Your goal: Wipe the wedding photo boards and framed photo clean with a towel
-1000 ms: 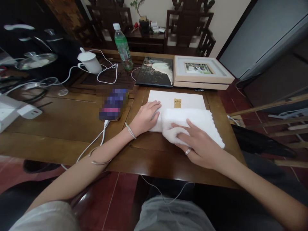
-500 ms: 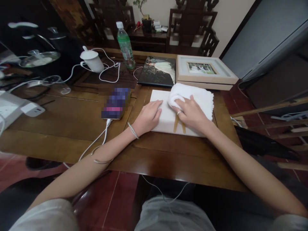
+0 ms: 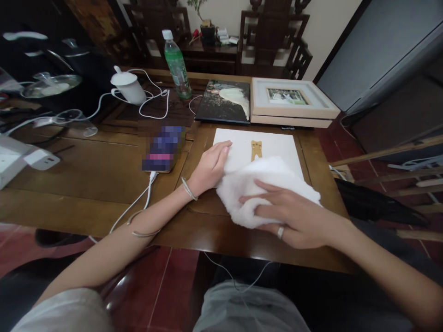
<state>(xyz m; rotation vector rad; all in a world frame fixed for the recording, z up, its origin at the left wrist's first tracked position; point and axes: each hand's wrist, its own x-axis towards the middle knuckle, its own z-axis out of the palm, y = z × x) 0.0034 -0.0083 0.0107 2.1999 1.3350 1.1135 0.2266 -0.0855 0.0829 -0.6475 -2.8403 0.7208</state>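
Note:
A white board [image 3: 273, 146] with a small tan figure [image 3: 256, 148] on it lies flat on the wooden table [image 3: 86, 180]. My left hand [image 3: 207, 168] lies on the board's left edge with its fingers stretched flat. My right hand [image 3: 294, 216] is bunched around a white fluffy cloth [image 3: 256, 184], which covers the board's near edge and hangs over the table in front of it.
Behind the board lie a dark photo print [image 3: 226, 101] and a stack of light picture frames [image 3: 290, 102]. A phone [image 3: 162, 148] on a white cable, a white cup [image 3: 128, 87], a green bottle [image 3: 176, 64] and white chargers [image 3: 20, 159] sit to the left.
My right hand has dragged the cloth from the board's far edge back to its near edge, uncovering the tan figure. The left hand has stayed on the board's left edge.

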